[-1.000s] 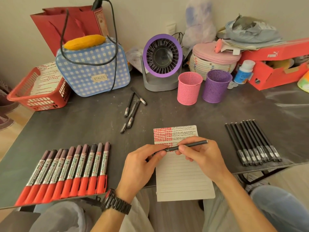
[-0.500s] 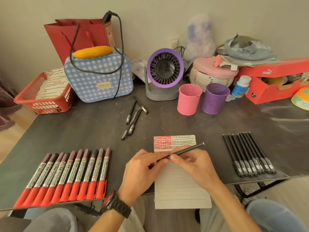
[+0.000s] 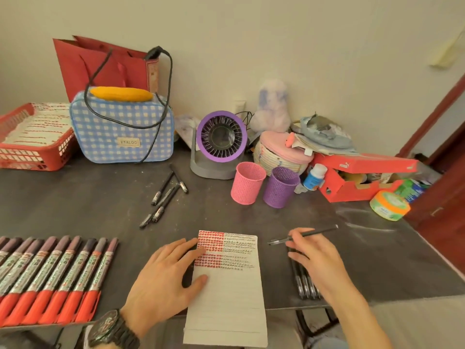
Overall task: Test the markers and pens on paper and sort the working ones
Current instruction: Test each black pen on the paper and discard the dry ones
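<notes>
My left hand (image 3: 163,280) lies flat, fingers spread and relaxed, pressing the left edge of the lined paper (image 3: 226,303). My right hand (image 3: 319,260) reaches out right of the paper, pinching a black pen (image 3: 319,230) level at its fingertips, above the row of black pens (image 3: 305,285).

- The cream label (image 3: 128,142) on the blue checked bag (image 3: 100,122) reads "ETALOO".
- The lid of the red shoe box (image 3: 372,164) carries a small white mark, blurred, which looks like "PUMA".
- The print on the markers (image 3: 63,270) is too blurred to read.
- The rows on the paper (image 3: 226,290) give no readable words.
</notes>
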